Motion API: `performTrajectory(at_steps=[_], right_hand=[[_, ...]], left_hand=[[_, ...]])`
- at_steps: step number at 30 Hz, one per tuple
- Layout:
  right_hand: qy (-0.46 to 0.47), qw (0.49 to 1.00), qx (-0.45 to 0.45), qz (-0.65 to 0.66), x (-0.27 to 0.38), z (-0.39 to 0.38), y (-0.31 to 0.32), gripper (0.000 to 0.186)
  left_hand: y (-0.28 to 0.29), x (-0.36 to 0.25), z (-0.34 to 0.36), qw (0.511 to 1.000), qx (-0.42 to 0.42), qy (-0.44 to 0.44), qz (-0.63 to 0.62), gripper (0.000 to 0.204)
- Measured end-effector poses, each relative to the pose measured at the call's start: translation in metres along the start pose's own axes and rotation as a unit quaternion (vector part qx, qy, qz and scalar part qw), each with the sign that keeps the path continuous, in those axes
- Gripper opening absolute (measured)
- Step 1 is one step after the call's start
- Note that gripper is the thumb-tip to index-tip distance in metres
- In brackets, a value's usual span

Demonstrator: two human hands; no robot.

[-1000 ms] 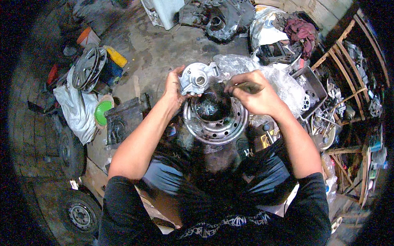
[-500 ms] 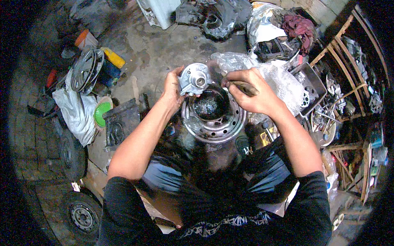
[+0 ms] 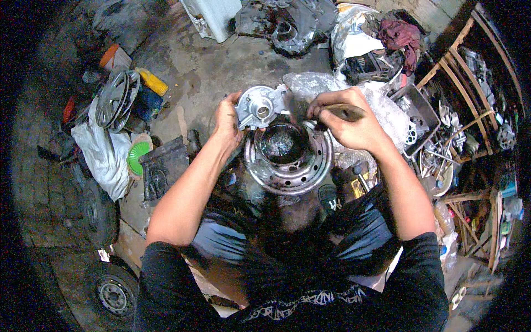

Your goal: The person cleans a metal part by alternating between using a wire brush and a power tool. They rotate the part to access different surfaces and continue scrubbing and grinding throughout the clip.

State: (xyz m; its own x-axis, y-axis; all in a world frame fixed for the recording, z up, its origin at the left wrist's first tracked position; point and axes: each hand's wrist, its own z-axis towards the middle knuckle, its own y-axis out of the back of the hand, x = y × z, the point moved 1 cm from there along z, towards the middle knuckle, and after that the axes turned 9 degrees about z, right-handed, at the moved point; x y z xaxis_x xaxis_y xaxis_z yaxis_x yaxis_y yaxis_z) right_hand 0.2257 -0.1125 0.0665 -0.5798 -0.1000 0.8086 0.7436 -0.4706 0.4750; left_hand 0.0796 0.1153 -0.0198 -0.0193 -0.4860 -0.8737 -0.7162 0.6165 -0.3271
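Observation:
My left hand [image 3: 225,119] grips a silver cast-metal housing [image 3: 255,104] by its left side. The part has a round flange with a raised hollow hub and is tilted toward me. My right hand [image 3: 347,126] is closed round a brush with a worn wooden handle [image 3: 349,112]. The brush's dark, motion-blurred head reaches toward the housing's right edge; whether it touches I cannot tell. Below both hands lies a steel wheel rim [image 3: 292,181] with holes round it. A dark round container [image 3: 281,145] with wet, shiny contents sits in its middle.
Bubble wrap [image 3: 315,83] lies beyond my right hand. Metal parts fill a grey tray [image 3: 415,119] beside a wooden rack [image 3: 462,41] at right. A large dark casting [image 3: 287,27] stands ahead. Wheel covers [image 3: 116,102], a green pleated filter [image 3: 138,155] and tyres [image 3: 113,293] are at left.
The housing has turned and tilted slightly in my left hand, shifting a little left. My right hand has moved slightly right with the brush, whose handle now shows more.

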Motion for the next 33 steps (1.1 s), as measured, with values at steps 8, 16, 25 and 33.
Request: performTrajectory(at_steps=[8, 16, 25, 33], right_hand=[[0.018, 0.999, 0.013, -0.030, -0.022, -0.004, -0.010, 0.019], [0.061, 0.997, -0.038, -0.031, -0.019, -0.009, -0.020, 0.021], [0.020, 0.999, -0.013, -0.040, -0.009, -0.003, -0.003, 0.023], [0.026, 0.998, -0.007, 0.051, -0.002, -0.010, -0.003, 0.019]], left_hand=[[-0.005, -0.003, -0.002, 1.000, -0.010, -0.021, -0.022, 0.035], [-0.011, -0.005, -0.007, 0.998, -0.037, -0.038, -0.016, 0.033], [0.015, 0.005, 0.008, 0.953, -0.128, -0.244, 0.125, 0.022], [-0.006, 0.006, -0.021, 0.850, -0.088, -0.414, 0.315, 0.015]])
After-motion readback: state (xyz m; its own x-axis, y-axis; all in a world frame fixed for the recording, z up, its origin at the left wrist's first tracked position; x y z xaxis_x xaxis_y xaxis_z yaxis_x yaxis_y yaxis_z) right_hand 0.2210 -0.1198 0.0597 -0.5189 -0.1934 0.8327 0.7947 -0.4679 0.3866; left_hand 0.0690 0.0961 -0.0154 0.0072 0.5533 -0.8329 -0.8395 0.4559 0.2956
